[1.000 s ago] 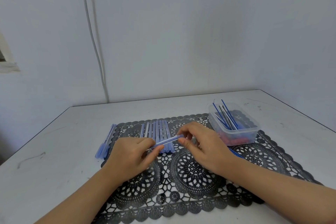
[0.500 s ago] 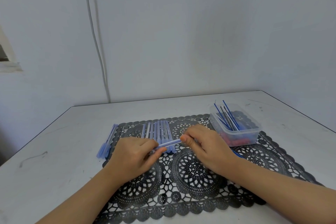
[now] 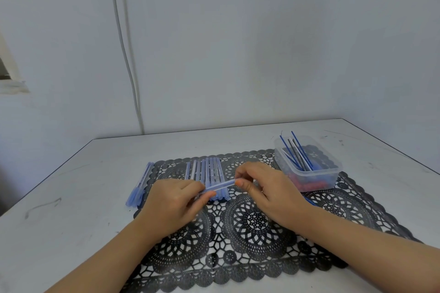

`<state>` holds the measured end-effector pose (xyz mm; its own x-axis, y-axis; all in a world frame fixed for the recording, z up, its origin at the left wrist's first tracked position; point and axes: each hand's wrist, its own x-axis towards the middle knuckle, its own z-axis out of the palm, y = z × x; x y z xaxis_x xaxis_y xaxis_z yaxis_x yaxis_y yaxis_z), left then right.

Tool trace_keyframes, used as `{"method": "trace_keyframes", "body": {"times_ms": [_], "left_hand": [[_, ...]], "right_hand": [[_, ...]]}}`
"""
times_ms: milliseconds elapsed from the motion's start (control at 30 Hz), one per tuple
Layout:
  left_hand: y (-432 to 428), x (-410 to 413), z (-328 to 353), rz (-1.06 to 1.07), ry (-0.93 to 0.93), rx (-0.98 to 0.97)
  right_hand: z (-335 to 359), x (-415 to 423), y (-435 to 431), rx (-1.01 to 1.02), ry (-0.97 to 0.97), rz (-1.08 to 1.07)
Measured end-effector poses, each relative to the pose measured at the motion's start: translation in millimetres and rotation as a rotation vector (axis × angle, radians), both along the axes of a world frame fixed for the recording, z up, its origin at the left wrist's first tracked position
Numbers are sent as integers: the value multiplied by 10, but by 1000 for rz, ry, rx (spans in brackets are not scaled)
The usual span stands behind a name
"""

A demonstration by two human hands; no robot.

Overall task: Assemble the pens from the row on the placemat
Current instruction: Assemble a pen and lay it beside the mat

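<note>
Worktop point(image 3: 71, 197): pale grey, scuffed, set into a corner of white walls; a cable point(image 3: 126, 54) runs down the left wall.

Placemat point(image 3: 262, 245): black lace pattern, lies flat across the middle of the worktop, scalloped edge towards the person.

Clear plastic tub point(image 3: 309, 173): sits on the far right corner of the placemat. Thin blue and dark refills point(image 3: 297, 152) lean out of it; small red parts lie at the bottom, too blurred to identify.

Row of pens point(image 3: 209, 171): pale blue barrels laid side by side on the far part of the placemat, just behind the hands. A second small bundle of blue pens point(image 3: 139, 185) lies at the placemat's left edge, partly on bare worktop.

Left hand point(image 3: 171, 204): closed around the near end of one pen barrel point(image 3: 219, 185), held just above the mat.

Right hand point(image 3: 266, 190): thumb and fingertips pinching the barrel's far end. Barrel tilts slightly up to the right, spanning the two hands.
</note>
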<state>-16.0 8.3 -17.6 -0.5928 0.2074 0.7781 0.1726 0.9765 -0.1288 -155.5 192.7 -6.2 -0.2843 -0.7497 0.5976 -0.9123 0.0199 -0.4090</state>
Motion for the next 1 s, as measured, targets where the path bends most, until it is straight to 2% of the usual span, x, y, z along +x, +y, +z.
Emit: {"method": "trace_keyframes", "body": {"times_ms": [133,300,467,600,667,733,867,1000], "left_hand": [[46,1,18,12,58,-85],[67,11,25,101,166,-208],[60,8,27,117,200,-234],[38,5,27,119,143,-182],[43,11,54,142,94,-128],[32,35,96,197,68,-12],[-109,97,204,385,112,398],[-391,129,268,632,54,659]], "right_hand": [[-6,-11,-1,-19,7,-4],[50,-5,-14,-18,-124,33],[81,16,13,87,-230,30],[34,30,-14,62,-358,50],[-4,32,-37,28,-442,56],[-33,17,-50,28,-441,25],[-76,-51,-48,108,-309,-56],[-125,-69,-77,243,-151,-16]]}}
